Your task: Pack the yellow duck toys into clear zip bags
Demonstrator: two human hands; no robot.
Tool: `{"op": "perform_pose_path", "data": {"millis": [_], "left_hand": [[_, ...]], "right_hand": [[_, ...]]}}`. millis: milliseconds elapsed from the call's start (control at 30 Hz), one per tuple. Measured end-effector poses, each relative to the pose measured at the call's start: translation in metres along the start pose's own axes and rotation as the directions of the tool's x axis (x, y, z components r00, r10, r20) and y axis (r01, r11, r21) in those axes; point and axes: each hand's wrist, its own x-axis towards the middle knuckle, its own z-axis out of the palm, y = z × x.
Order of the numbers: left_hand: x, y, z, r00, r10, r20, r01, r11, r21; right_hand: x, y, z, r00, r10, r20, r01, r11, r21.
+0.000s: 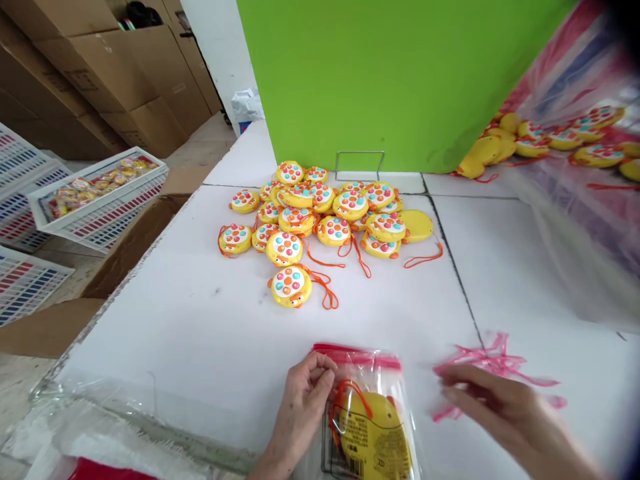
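My left hand [306, 403] pinches the upper left edge of a clear zip bag [367, 363] with a pink-red top strip. Inside the bag lies a yellow duck-shaped toy [373, 433], its plain back up, with an orange cord beside it; black print shows on the bag. To the right, my right hand [500, 407] is over a small heap of pink plastic strips [493, 360], fingers stretched to the left and slightly blurred. Beyond the hands lies a pile of similar yellow toys [334, 229] with white faces, coloured buttons and orange cords.
A green panel [400, 80] stands at the back of the white table [175, 320], behind a wire stand [360, 175]. At right, a large clear bag [565, 247] holds more yellow toys. Left of the table are white baskets [105, 210], an open carton [135, 247] and stacked boxes [110, 67].
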Motion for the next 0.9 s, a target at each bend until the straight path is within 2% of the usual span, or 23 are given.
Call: {"op": "perform_pose_path", "data": {"millis": [33, 100, 167, 300, 467, 633, 767, 833, 900], "left_hand": [[-0.001, 0.001, 0.001, 1.000, -0.002, -0.008, 0.002, 1.000, 0.002], [-0.002, 0.003, 0.002, 1.000, -0.002, -0.022, 0.002, 1.000, 0.017], [-0.002, 0.002, 0.002, 0.999, 0.007, -0.031, -0.006, 0.999, 0.035], [0.000, -0.003, -0.003, 0.998, 0.009, -0.060, -0.007, 0.999, 0.039], [-0.001, -0.007, -0.011, 0.994, 0.052, -0.101, -0.035, 0.987, 0.156], [-0.001, -0.007, -0.010, 0.994, 0.037, -0.105, -0.018, 0.984, 0.177], [-0.003, -0.004, -0.010, 0.996, 0.047, -0.077, -0.029, 0.975, 0.220], [-0.011, 0.006, -0.020, 0.993, 0.049, -0.111, -0.027, 0.980, 0.195], [-0.026, 0.023, -0.041, 0.972, 0.088, -0.218, -0.044, 0.979, 0.201]], "right_hand": [[0.004, -0.014, 0.018, 0.989, 0.030, 0.143, -0.037, 0.998, 0.049], [0.013, -0.034, 0.043, 0.949, 0.035, 0.313, -0.071, 0.992, 0.105], [0.020, -0.041, 0.053, 0.933, 0.000, 0.360, -0.054, 0.989, 0.141], [0.024, -0.031, 0.051, 0.933, -0.066, 0.353, -0.011, 0.977, 0.212], [0.014, -0.022, 0.050, 0.935, -0.093, 0.342, 0.014, 0.974, 0.228], [0.009, -0.025, 0.054, 0.939, -0.102, 0.329, 0.033, 0.977, 0.209], [0.006, -0.036, 0.039, 0.932, -0.168, 0.321, 0.118, 0.978, 0.170], [0.005, -0.043, 0.026, 0.940, -0.211, 0.268, 0.176, 0.973, 0.149], [0.005, -0.048, 0.016, 0.963, -0.237, 0.129, 0.222, 0.967, 0.123]]}}
